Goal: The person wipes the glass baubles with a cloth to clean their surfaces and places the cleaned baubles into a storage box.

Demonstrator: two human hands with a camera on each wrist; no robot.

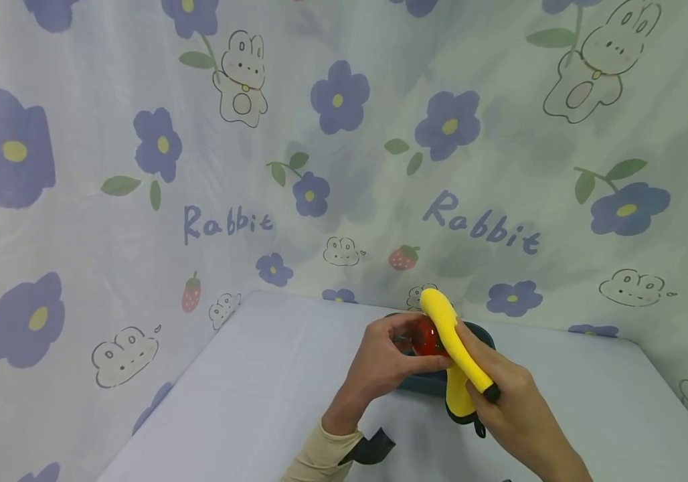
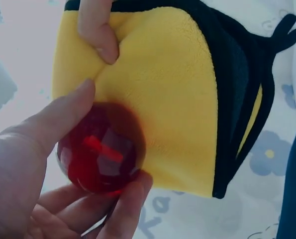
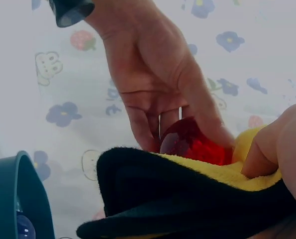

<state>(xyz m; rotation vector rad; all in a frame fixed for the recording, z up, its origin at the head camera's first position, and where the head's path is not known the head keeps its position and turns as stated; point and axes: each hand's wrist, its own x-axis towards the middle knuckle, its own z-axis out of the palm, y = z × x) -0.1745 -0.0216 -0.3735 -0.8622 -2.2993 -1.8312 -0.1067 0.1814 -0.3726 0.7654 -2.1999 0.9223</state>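
My left hand (image 1: 389,365) pinches the red ball (image 2: 100,154); right hand (image 1: 500,395) holds the yellow cloth (image 2: 157,99). Wipe with light pressure, turning the ball.

open tabletop (image 1: 272,375) left, dark bowl (image 1: 422,383) blocking under hands

A faceted red ball (image 2: 100,152) presses against a folded yellow, black-edged cloth (image 2: 172,99).

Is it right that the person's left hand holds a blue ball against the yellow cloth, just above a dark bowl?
Not quite: the ball is red and see-through, not blue, as the left wrist view shows plainly. The rest stands: the left hand holds it against the yellow cloth, which the right hand grips, above the dark bowl.
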